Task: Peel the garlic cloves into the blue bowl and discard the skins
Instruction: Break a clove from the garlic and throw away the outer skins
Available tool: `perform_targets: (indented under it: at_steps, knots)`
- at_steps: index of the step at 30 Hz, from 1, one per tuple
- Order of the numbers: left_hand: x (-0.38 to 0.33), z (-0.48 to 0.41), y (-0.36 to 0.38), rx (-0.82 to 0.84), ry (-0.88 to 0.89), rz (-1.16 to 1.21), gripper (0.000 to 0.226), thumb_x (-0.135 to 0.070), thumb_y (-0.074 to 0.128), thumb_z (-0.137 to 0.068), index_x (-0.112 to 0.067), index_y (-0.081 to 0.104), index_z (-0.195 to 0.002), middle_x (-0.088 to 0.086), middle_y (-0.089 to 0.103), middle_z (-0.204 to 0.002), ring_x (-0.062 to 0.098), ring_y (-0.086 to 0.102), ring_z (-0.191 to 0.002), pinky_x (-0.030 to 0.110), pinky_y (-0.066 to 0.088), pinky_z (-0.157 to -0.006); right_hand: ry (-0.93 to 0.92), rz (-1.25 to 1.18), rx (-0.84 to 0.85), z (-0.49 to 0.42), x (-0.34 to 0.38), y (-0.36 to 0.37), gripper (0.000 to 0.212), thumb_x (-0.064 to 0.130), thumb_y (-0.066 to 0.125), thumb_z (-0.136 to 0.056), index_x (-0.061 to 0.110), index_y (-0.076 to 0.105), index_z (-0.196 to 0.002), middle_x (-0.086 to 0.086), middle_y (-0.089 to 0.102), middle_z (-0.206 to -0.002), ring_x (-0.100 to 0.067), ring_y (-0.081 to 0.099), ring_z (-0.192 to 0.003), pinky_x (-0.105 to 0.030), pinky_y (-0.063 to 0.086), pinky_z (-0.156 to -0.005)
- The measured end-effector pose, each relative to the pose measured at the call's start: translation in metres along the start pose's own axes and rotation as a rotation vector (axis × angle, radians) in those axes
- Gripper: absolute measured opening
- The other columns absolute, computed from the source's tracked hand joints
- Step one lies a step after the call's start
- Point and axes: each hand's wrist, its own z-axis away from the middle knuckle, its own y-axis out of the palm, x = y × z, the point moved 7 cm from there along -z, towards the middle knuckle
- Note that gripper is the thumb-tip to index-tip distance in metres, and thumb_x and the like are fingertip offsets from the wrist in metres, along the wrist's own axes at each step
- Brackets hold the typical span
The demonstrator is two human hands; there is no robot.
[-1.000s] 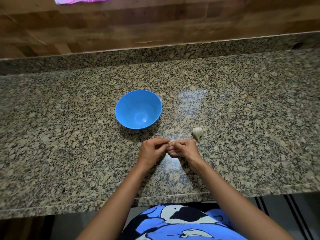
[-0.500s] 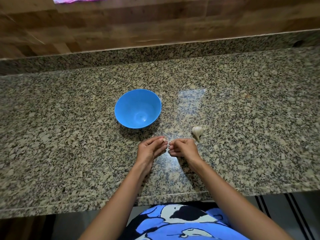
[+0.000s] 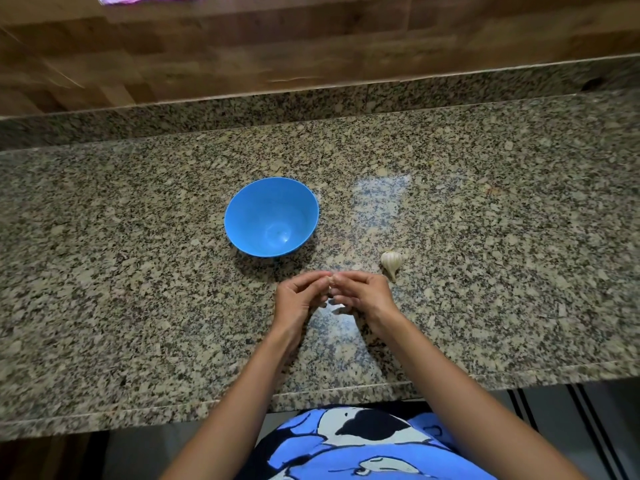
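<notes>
— Pale, small garlic clove (image 3: pixel 331 280): what has changed about it since half a second ago?

— Both hands have closed on it. Earlier the left hand (image 3: pixel 300 299) lay with its fingers nearly straight and a slight gap to the right hand (image 3: pixel 363 294). Now its fingers are curled and the two hands meet. The thumb and forefinger tips of each pinch the clove from either side, just above the speckled granite counter (image 3: pixel 138 271).

— How much room is around them?

— The round blue plastic bowl (image 3: pixel 249 209) stands ahead and a little left of the hands, near but apart from them. The whole white garlic bulb (image 3: pixel 392 261) lies just beside the right hand's knuckles, its stem pointing back toward the person. The counter's front edge is well behind the wrists. Its raised granite back lip and the wooden wall panel (image 3: pixel 277 46) lie well beyond the bowl.

— And the clove's skin?

— The clove is too small to tell whether the skin is on or off.

— What sits nearest the camera?

— A blue printed garment (image 3: pixel 363 441), below the counter's edge.
</notes>
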Motion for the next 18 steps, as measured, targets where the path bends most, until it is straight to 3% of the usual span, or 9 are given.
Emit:
perform_targets:
  at_steps: [4, 9, 13, 18]
  knots:
    - [0.0040, 0.0019, -0.0002, -0.019, -0.069, 0.122, 0.015, -0.004, 0.064, -0.084, 0.001, 0.070, -0.097, 0.013, 0.070, -0.079, 0.014, 0.065, -0.062, 0.020, 0.056, -0.059, -0.023, -0.046, 0.035, 0.0025, 0.0001, 0.0005, 0.012, -0.001, 0.063, -0.083, -0.001, 0.066, -0.094, -0.010, 0.069, -0.067, -0.013, 0.065, -0.052, -0.026, 0.056, -0.059]
    - [0.0031, 0.0027, 0.0009, -0.011, -0.084, 0.097, 0.012, -0.009, 0.063, -0.087, -0.001, 0.071, -0.089, 0.012, 0.068, -0.072, 0.014, 0.064, -0.058, 0.019, 0.054, -0.055, -0.080, 0.027, 0.080, 0.0042, 0.0044, 0.0039, 0.007, -0.001, 0.063, -0.083, 0.003, 0.067, -0.088, -0.009, 0.068, -0.069, -0.013, 0.066, -0.056, -0.023, 0.057, -0.058]
    - [0.0040, 0.0036, 0.0011, 0.010, -0.122, 0.136, 0.008, -0.007, 0.065, -0.084, -0.005, 0.072, -0.085, 0.010, 0.069, -0.072, 0.014, 0.064, -0.060, 0.020, 0.056, -0.059, -0.098, 0.041, 0.073, 0.0020, 0.0036, 0.0022, 0.007, -0.001, 0.063, -0.084, 0.000, 0.066, -0.090, -0.007, 0.069, -0.066, -0.012, 0.066, -0.053, -0.024, 0.058, -0.058]
    - [0.0104, 0.0050, 0.0000, 0.012, -0.210, 0.372, 0.016, 0.005, 0.061, -0.082, 0.000, 0.068, -0.096, 0.015, 0.071, -0.079, 0.017, 0.070, -0.066, 0.027, 0.059, -0.068, -0.111, 0.011, 0.005, -0.0017, 0.0017, -0.0056, 0.011, -0.001, 0.063, -0.084, -0.004, 0.065, -0.095, -0.013, 0.068, -0.071, -0.013, 0.066, -0.056, -0.024, 0.058, -0.061]
